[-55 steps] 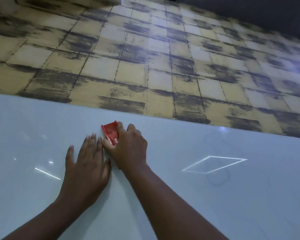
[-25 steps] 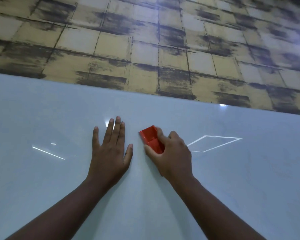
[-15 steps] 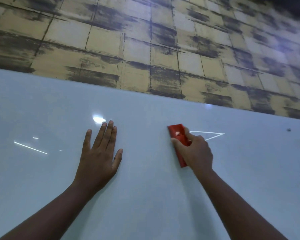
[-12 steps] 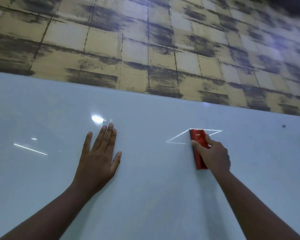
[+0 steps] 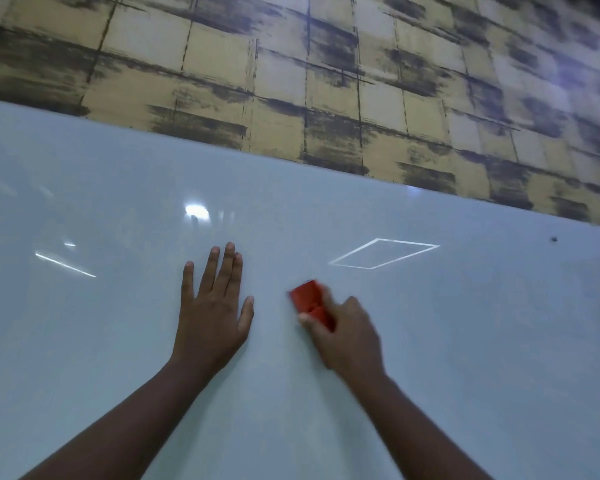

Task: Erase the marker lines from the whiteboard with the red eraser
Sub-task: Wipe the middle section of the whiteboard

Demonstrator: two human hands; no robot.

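The right hand [image 5: 347, 332] grips the red eraser [image 5: 310, 303] beside the flat left hand [image 5: 213, 313]. It looks light and rigid; best held by its long sides

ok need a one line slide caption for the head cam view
Right hand grips the red eraser on the whiteboard while the left hand lies flat beside it.
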